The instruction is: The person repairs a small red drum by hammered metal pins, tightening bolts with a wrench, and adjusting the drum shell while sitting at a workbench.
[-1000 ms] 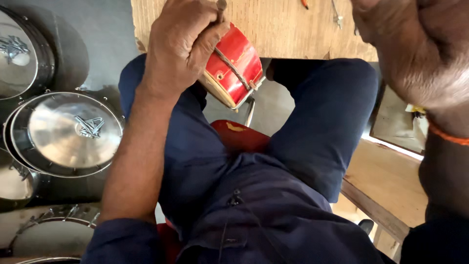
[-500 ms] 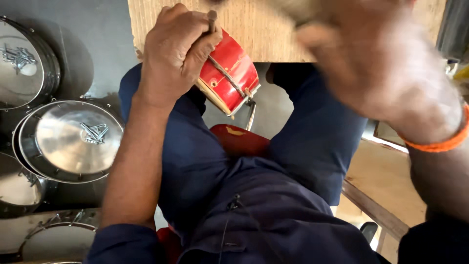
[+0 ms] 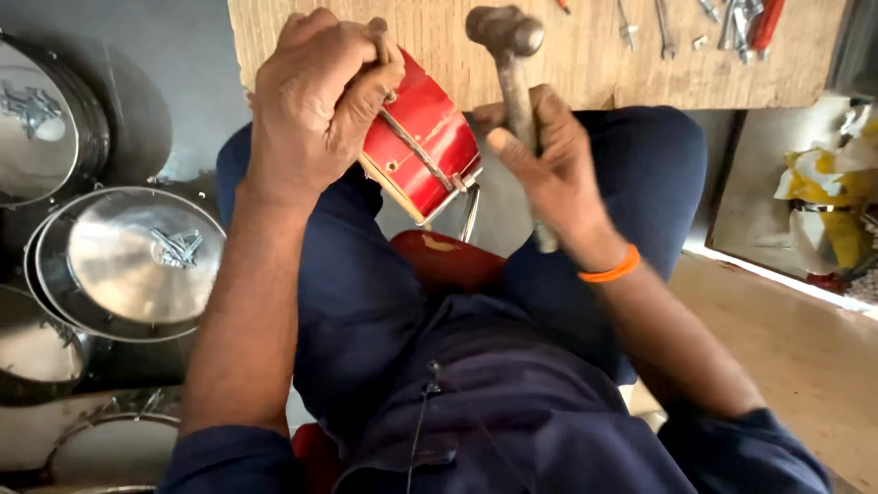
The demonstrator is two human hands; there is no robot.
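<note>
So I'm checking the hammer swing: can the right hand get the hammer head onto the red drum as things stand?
Probably yes. The right hand holds the hammer raised just beside the red drum, with open space between; the left hand covers only its upper left edge.

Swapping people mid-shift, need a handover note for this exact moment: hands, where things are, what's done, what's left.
Left hand: gripping the rim of the small red drum, tilted against the wooden bench edge, above the lap.
Right hand: holding a hammer by its handle, head up, close beside the drum, not touching it.
Nearby: wrenches on the bench; shiny metal drum shells stacked on the floor at the left.
Done: drum is braced, metal hoop on it.
Left: cannot tell how much tapping remains.
</note>
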